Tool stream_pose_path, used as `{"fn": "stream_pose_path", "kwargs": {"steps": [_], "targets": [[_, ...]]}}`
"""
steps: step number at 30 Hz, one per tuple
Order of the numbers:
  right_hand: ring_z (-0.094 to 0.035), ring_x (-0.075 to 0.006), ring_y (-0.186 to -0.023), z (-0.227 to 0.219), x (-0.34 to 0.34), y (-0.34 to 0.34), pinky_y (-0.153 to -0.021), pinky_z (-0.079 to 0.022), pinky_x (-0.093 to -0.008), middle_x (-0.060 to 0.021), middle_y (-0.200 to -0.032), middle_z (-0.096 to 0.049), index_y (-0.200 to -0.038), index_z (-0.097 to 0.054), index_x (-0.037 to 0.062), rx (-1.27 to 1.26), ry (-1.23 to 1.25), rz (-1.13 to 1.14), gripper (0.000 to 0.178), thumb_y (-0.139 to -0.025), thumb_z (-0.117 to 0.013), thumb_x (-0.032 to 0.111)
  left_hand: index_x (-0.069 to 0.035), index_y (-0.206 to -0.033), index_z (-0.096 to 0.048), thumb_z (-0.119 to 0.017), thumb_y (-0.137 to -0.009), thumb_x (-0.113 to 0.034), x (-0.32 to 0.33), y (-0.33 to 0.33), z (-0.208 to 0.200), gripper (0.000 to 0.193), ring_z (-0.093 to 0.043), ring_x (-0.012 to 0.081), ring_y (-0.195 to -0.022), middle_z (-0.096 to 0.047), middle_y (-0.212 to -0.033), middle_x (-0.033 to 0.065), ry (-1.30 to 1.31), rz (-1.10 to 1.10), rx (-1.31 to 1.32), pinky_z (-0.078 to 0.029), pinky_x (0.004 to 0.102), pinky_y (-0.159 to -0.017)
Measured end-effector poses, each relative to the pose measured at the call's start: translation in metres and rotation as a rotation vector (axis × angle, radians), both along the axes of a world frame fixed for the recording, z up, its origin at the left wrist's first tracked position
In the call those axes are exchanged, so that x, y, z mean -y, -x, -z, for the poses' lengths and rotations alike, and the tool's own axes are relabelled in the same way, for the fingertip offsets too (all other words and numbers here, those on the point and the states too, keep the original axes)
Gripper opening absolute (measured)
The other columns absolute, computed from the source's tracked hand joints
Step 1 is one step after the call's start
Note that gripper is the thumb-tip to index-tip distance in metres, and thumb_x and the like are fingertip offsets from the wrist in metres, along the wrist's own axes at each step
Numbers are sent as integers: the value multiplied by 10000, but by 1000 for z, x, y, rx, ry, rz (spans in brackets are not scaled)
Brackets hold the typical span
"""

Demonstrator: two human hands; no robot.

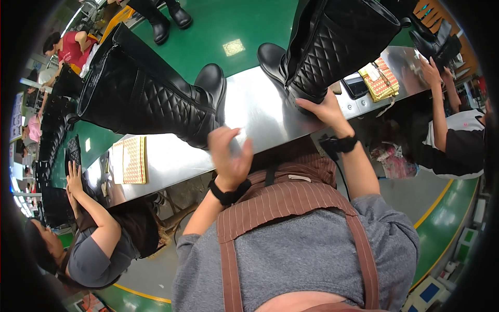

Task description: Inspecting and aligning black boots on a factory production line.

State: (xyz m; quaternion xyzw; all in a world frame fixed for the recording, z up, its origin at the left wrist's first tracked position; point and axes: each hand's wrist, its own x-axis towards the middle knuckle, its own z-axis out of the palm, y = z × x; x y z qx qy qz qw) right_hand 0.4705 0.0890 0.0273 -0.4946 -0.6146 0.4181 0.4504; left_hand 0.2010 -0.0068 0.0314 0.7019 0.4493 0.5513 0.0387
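Two tall black boots with quilted shafts are at the metal bench in front of me. My right hand grips the right boot low at its heel, thumb across the back; its shaft leans up and away to the right. Beside the heel of the left boot is my left hand, slightly blurred, with fingers apart and nothing in them. That boot tilts to the left, its toe pointing away from me. Whether my left fingertips touch its heel I cannot tell.
The shiny metal bench carries a patterned yellow-and-red sheet stack at left, another stack and a phone at right. Co-workers handle footwear on both sides. Beyond lies a green surface with more black boots.
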Motion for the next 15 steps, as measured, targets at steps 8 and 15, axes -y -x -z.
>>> {"fn": "stream_pose_path", "kwargs": {"steps": [8,15], "targets": [[-616,-177,-1030,13,39,4,-939,-473,-321,-99,-1120,-663,-1182,-596,-37,-18,-15,-43,517,-726,-813,74,33,-1057,-586,-641,-915,-151,-77,-51,21,239,-605,143,-653,-643,-754,87,978,337,294,-493,278,-611],[-606,-187,-1043,-11,39,8,-935,-470,-327,-85,-1140,-638,-1193,-583,-20,-18,21,-242,509,-735,-792,54,-34,-915,-610,-516,-1009,-207,-99,-39,22,218,-547,55,-574,-640,-719,15,1353,718,322,-393,190,-496]]}}
